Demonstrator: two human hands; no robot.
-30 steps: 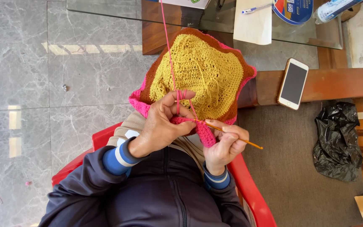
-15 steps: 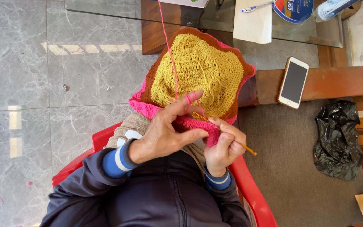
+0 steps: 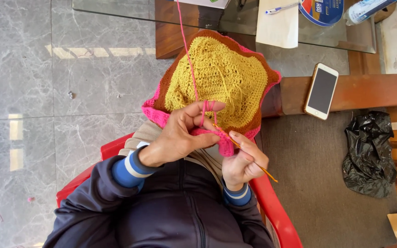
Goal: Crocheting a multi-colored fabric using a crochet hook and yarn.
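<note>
The crochet piece (image 3: 217, 80), yellow with brown and pink borders, lies on the person's lap, just left of the phone (image 3: 321, 90). The left hand (image 3: 180, 138) pinches its pink edge, pink yarn (image 3: 187, 50) looped over 1 finger. The right hand (image 3: 244, 160) is closed around the orange crochet hook (image 3: 249, 156), tip at that edge.
</note>
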